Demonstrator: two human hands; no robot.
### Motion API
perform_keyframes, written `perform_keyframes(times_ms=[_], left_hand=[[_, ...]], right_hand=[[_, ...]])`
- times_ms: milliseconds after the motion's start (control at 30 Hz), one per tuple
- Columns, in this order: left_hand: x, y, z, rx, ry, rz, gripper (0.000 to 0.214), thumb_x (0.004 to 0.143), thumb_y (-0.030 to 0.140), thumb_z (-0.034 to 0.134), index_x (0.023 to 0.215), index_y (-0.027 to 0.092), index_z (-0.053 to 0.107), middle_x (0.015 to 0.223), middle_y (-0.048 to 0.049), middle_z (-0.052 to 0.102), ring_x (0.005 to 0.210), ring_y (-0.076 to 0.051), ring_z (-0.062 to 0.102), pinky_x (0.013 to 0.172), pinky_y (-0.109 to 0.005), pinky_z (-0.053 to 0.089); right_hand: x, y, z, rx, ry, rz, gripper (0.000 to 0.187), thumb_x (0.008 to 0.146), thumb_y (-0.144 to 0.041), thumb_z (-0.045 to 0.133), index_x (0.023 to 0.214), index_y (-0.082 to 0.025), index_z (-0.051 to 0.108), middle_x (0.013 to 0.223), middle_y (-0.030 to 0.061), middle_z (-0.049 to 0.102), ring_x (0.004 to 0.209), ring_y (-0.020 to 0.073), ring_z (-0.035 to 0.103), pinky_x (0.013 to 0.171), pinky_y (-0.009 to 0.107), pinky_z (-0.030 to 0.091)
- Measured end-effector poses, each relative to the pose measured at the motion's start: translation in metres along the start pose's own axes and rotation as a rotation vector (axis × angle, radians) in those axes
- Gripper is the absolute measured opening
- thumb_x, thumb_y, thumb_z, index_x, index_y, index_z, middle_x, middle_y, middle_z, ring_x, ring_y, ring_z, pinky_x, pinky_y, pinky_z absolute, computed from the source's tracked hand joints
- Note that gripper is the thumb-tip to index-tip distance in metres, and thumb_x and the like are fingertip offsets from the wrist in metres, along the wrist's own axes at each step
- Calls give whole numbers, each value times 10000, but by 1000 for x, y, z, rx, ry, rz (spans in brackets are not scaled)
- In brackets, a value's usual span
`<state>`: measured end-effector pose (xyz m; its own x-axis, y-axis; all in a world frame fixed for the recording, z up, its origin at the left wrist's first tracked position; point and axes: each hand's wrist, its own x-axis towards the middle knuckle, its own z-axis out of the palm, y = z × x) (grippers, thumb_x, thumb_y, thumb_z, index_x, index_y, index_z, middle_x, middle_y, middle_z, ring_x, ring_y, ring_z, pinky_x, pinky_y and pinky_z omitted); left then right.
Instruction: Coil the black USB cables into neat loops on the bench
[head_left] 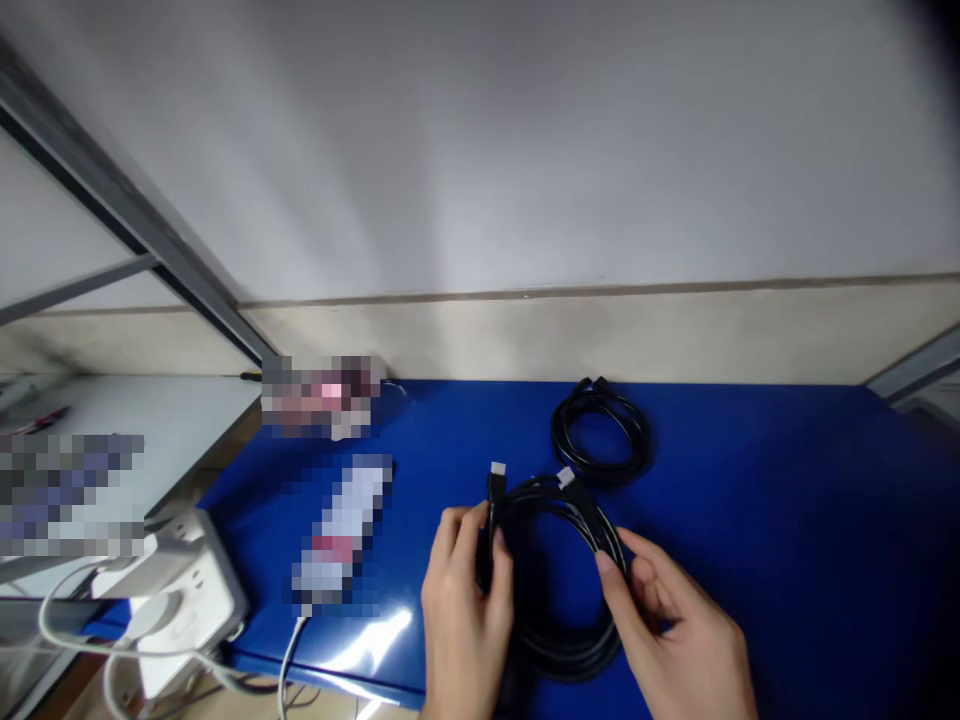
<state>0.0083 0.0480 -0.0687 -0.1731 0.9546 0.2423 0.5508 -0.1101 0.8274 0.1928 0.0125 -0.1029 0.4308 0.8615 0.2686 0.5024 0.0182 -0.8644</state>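
Observation:
A black HDMI cable [559,655], wound into a coil, is held between my two hands low over the blue surface. My left hand [466,590] pinches its left side, just below one plug [497,482] that points up. On the right side, my right hand [675,620] grips the coil between thumb and fingers, below the other plug [576,488], which tilts up and left. Both plugs have pale metal ends. Behind it, a second coiled black cable [556,440] lies on the surface, untouched, with its two ends at the top.
A white power strip [199,580] with plugs and cords stands at the left edge of the blue table [787,500]. A blurred-out pale object [345,520] with a white cord lies left of my hands. Another blurred pinkish object [322,395] sits at the back left. Metal posts [135,190] frame the sides.

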Motion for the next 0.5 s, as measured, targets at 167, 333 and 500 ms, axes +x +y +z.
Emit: perform_keyframes(times_ms=[167, 333, 500], left_hand=[[-7, 27, -2, -248, 78, -157, 227, 1031, 416, 662, 1181, 265, 741, 982, -62, 749, 844, -240, 676, 806, -342, 516], [-4, 63, 10, -871, 117, -417, 473, 1014, 627, 641, 1290, 244, 644, 774, 13, 638, 555, -135, 525, 530, -255, 438], [14, 76, 16, -1332, -49, -554, 336, 985, 539, 739, 1032, 230, 615, 613, 102, 447, 427, -59, 241, 435, -201, 301]], right_hand=[[3, -25, -3, 142, -50, 70, 307, 983, -523, 704, 971, -234, 807, 775, 36, 746, 641, 200, 699, 586, 261, 583], [16, -54, 3, 207, 112, 123, 368, 1004, -556, 665, 814, -240, 673, 645, -18, 584, 577, 163, 568, 543, 253, 468], [29, -75, 10, 553, 154, 244, 378, 985, -544, 713, 789, -245, 593, 700, -28, 539, 648, 155, 517, 602, 266, 440]])
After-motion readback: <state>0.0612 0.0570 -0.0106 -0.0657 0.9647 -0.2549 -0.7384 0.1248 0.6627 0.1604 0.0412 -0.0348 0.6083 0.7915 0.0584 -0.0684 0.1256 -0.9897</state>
